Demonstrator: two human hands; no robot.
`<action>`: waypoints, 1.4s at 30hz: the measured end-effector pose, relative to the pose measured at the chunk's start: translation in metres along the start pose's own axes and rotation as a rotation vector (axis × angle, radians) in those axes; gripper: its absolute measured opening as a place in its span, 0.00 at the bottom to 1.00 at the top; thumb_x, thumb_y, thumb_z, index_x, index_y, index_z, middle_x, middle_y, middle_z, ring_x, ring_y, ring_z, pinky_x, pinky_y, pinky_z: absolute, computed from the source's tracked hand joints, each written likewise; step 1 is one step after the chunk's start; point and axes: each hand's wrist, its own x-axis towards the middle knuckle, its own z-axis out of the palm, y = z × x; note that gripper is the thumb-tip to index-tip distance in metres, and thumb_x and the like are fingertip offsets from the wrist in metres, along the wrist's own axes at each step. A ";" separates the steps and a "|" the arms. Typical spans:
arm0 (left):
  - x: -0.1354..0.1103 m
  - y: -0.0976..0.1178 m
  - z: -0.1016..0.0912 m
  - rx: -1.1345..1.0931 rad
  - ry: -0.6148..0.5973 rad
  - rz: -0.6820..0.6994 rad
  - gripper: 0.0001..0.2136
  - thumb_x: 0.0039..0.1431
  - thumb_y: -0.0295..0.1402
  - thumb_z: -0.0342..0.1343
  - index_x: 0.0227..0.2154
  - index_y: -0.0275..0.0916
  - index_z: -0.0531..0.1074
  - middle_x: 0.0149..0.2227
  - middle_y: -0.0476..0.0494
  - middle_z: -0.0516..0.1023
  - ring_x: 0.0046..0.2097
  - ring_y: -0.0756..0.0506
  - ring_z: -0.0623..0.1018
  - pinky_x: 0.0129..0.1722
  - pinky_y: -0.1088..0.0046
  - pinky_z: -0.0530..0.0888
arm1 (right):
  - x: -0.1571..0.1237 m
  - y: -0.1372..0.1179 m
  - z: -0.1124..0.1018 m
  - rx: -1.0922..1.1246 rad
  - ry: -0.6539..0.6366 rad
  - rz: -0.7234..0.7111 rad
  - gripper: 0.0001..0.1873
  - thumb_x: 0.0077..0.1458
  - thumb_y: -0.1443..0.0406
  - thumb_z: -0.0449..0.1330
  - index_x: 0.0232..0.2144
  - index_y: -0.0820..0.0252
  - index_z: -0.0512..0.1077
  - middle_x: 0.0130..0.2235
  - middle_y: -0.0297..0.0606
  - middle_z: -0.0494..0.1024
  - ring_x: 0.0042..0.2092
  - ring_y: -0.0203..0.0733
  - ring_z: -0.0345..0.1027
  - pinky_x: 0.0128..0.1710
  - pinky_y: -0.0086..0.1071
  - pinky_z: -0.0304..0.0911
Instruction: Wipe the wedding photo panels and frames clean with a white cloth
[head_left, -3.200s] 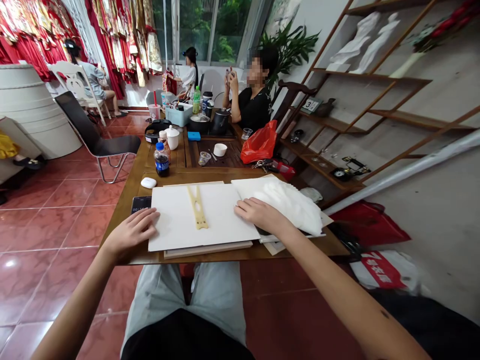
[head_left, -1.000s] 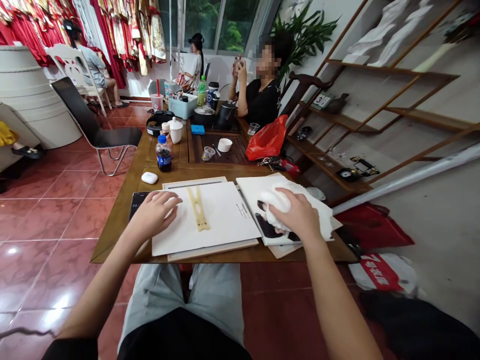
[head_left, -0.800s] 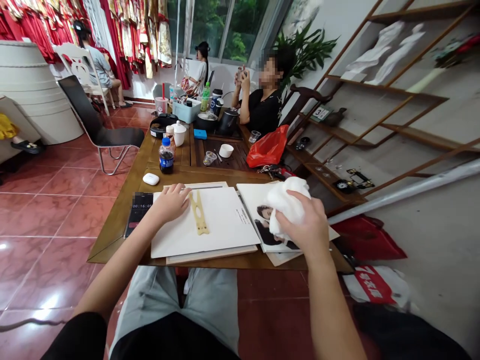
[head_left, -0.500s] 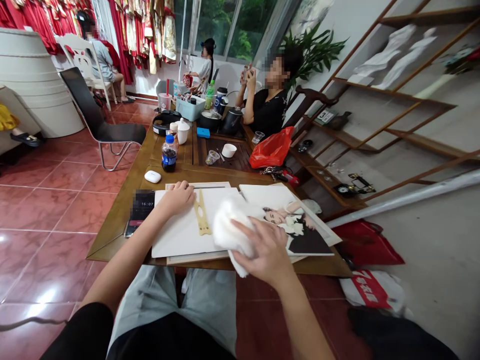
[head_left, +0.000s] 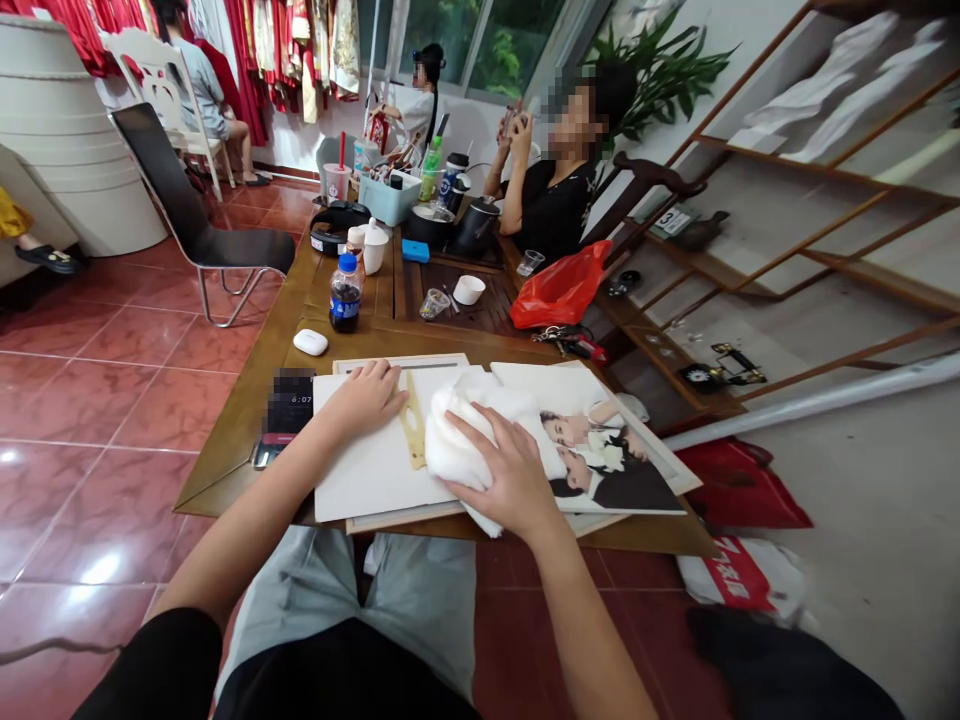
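Since the right fingers (head_left: pixel 474 433) grip a puffy white fabric wad (head_left: pixel 447 462) over the flat white board (head_left: pixel 364 485) while the left fingers (head_left: pixel 385 381) rest loose, dragging sideways could totally shove that adjacent thin yellow strip (head_left: pixel 415 437) askew.

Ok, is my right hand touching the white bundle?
Touching: in the head view, the right hand has its fingers spread over the white bundle.

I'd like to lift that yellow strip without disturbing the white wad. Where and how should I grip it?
Probably pinch the near end of the yellow strip by its edges, coming from the near left. It lies flat on the white board, which shows bare there; the white wad in the right hand crowds its right edge, and the left hand is beside its far part.
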 end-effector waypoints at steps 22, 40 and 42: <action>0.000 -0.002 0.001 -0.001 -0.004 0.024 0.26 0.72 0.47 0.46 0.61 0.32 0.66 0.56 0.29 0.73 0.59 0.33 0.72 0.60 0.55 0.68 | 0.025 0.009 0.007 0.007 -0.099 -0.012 0.34 0.62 0.48 0.60 0.68 0.43 0.65 0.69 0.49 0.62 0.69 0.60 0.55 0.64 0.56 0.55; 0.001 -0.004 -0.001 -0.009 -0.048 0.025 0.25 0.73 0.46 0.45 0.60 0.31 0.67 0.54 0.29 0.73 0.56 0.33 0.73 0.59 0.54 0.67 | 0.055 0.010 0.017 0.033 -0.100 0.087 0.34 0.63 0.48 0.59 0.69 0.43 0.63 0.69 0.49 0.63 0.70 0.59 0.54 0.66 0.60 0.52; 0.001 -0.004 -0.002 -0.019 -0.052 0.018 0.24 0.72 0.45 0.46 0.59 0.31 0.67 0.54 0.29 0.73 0.56 0.33 0.74 0.59 0.53 0.68 | 0.064 0.009 0.019 0.035 -0.099 0.110 0.33 0.64 0.48 0.59 0.69 0.42 0.63 0.69 0.49 0.63 0.70 0.59 0.54 0.66 0.60 0.51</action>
